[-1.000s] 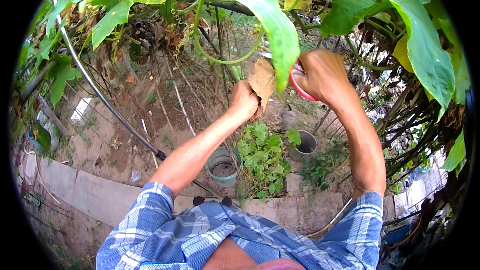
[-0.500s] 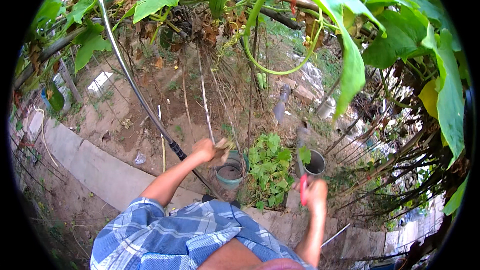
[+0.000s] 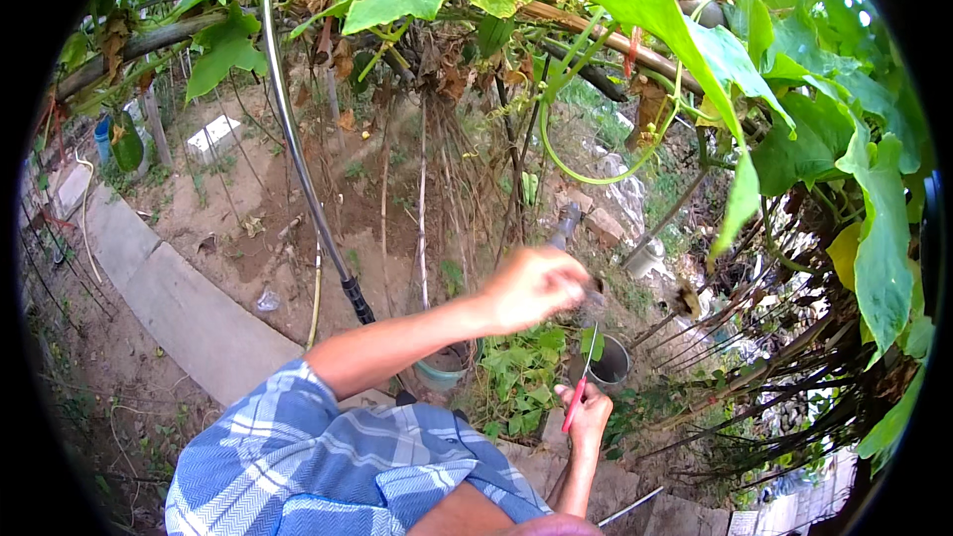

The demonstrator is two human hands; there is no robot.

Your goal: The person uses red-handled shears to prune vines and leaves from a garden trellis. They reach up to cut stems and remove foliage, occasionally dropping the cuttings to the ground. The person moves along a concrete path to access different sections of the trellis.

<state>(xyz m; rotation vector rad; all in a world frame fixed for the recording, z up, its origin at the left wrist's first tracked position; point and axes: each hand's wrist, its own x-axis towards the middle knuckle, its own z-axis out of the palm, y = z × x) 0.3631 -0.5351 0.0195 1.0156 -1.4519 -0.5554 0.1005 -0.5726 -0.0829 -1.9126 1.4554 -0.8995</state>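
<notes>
My left hand (image 3: 533,290) reaches across to the right over the leafy green plants (image 3: 518,382). Its fingers look loosely spread, slightly blurred, with nothing visible between them. Beyond it, a brown dried leaf clump (image 3: 687,298) shows against the stick fence. My right hand (image 3: 590,415), lower down, is closed on red-handled scissors (image 3: 576,401), whose thin blades point upward beside a grey round pot (image 3: 612,362). A teal bucket (image 3: 440,374) is partly hidden under my left forearm.
Overhead hang vines with large green leaves (image 3: 655,15) on a bamboo pole (image 3: 566,18). A curved metal pole (image 3: 286,109) rises at left. Concrete slabs (image 3: 208,323) edge the soil. Thin sticks (image 3: 735,337) crowd the right side.
My left hand has swung right and no longer holds the dried leaf clump. My right hand has shifted slightly left and down, and the scissors now point upward. The view has shifted too.
</notes>
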